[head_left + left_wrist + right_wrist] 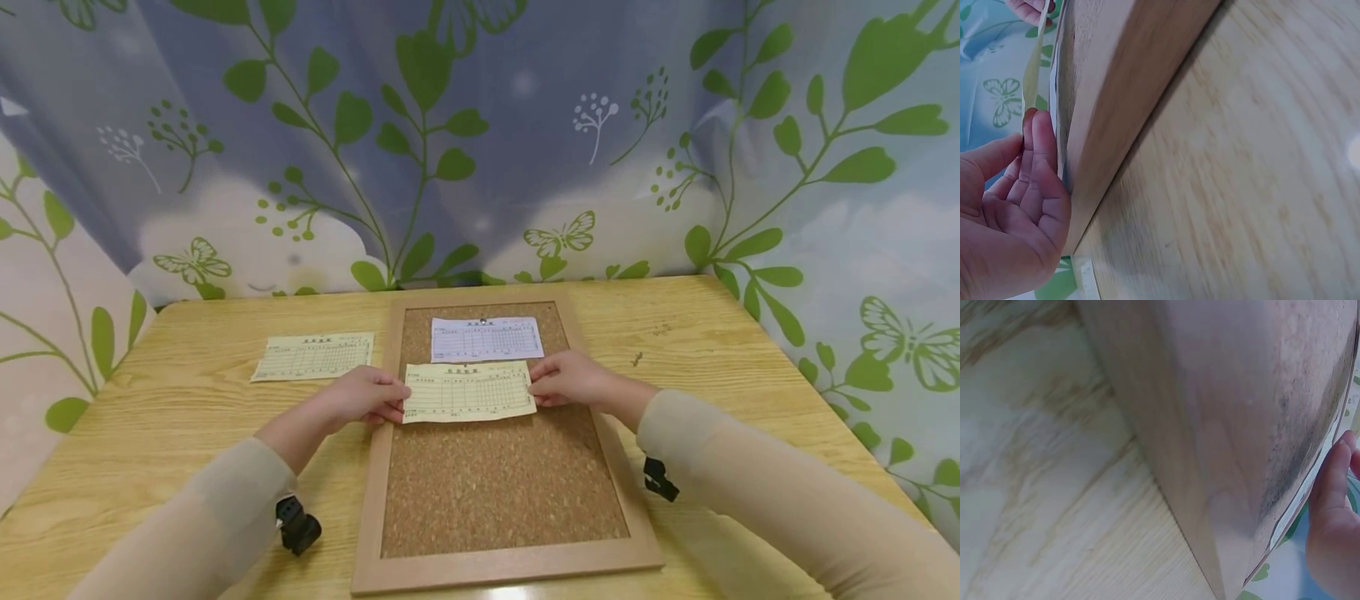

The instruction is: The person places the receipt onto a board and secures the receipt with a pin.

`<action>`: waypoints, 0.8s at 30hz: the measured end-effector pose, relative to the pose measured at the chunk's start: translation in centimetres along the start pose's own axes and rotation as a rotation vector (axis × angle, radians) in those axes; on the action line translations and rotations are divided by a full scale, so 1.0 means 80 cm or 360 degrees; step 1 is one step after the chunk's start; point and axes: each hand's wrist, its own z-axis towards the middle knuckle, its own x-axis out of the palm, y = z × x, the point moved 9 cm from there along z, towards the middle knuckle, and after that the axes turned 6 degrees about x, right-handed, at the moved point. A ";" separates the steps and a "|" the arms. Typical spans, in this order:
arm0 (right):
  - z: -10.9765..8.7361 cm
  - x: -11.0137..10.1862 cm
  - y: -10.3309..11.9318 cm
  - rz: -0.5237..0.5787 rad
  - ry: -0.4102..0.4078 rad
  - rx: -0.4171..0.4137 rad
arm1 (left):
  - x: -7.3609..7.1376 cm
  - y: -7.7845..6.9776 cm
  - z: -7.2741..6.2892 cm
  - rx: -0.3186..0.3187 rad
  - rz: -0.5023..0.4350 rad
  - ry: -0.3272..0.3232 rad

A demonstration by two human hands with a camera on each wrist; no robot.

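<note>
A yellow printed form slip (471,393) is stretched between both hands over the upper half of a cork board (498,487). My left hand (365,395) pinches its left edge between thumb and fingers; in the left wrist view that hand (1019,187) grips the slip's edge (1032,81) above the board's frame. At the slip's right edge, my right hand (566,379) pinches it the same way. Just beyond lies a white form slip (486,340) on the cork, with a pushpin (483,322) at its top edge. The yellow slip slightly overlaps it in the head view.
Left of the board, a second yellow form slip (313,357) lies on the wooden table (187,417). Several small dark items (637,359) lie to the board's right. A wooden frame (510,565) edges the cork. Behind the table hangs a leaf-patterned curtain (525,167).
</note>
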 end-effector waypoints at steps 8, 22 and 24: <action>-0.002 -0.003 -0.003 -0.0015 0.0006 -0.0014 | 0.006 -0.006 0.004 -0.0003 -0.0040 0.0021; -0.009 -0.012 -0.007 -0.0045 0.0024 0.0002 | 0.018 -0.011 0.009 0.0002 -0.0027 0.0067; -0.010 -0.014 -0.007 -0.0047 0.0022 -0.0004 | 0.021 -0.013 0.011 0.0011 -0.0024 0.0074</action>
